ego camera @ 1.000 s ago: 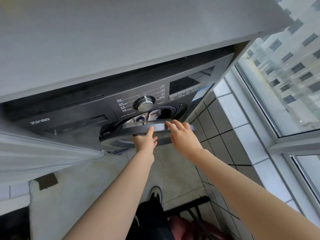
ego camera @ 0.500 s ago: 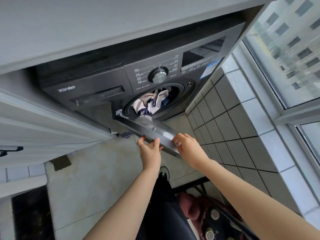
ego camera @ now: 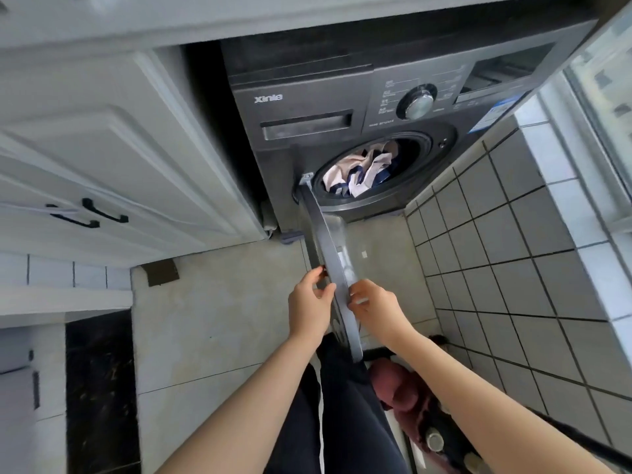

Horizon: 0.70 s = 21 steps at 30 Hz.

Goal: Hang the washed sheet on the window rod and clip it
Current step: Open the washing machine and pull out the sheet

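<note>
Washer door [ego camera: 330, 268]: swung wide open, edge-on toward me. My left hand [ego camera: 307, 302] grips its outer rim, fingers curled round the edge; my right hand [ego camera: 374, 304] pinches the same rim from the other side. Washed sheet [ego camera: 359, 172]: crumpled, pale with dark blue, inside the drum of the dark washing machine [ego camera: 307, 83]. White cabinet [ego camera: 102, 148]: just beside the machine. Floor [ego camera: 212, 302]: pale tile below.

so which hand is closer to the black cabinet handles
Left. The left hand grips the washer door on the side facing the black cabinet handles; the right hand holds the door's other side, farther from them.
</note>
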Motion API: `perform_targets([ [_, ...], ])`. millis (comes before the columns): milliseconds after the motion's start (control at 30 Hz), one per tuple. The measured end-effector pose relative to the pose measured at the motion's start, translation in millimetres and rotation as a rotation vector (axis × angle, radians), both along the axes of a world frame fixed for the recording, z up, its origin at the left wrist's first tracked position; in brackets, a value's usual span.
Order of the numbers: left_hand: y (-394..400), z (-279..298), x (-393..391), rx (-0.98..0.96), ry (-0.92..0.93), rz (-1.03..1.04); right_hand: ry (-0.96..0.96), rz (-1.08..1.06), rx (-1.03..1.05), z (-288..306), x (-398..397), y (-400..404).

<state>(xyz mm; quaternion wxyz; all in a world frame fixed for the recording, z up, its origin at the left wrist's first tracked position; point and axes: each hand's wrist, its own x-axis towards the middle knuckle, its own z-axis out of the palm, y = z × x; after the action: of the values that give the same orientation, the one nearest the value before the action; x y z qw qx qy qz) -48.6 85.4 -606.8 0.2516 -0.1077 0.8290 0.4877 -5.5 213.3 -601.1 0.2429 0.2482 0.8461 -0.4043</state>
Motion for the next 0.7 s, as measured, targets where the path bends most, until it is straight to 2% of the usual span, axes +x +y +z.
perform_targets([
  [400,-104.1,-2.3,-0.7,-0.107,0.099,0.015,0.011,-0.044,-0.091,-8.7,-20.2,-112.3],
  [700,-137.7,-2.2,-22.7,-0.157,0.159,0.059,0.016,0.020,-0.138,-13.1,-42.5,-139.0],
])
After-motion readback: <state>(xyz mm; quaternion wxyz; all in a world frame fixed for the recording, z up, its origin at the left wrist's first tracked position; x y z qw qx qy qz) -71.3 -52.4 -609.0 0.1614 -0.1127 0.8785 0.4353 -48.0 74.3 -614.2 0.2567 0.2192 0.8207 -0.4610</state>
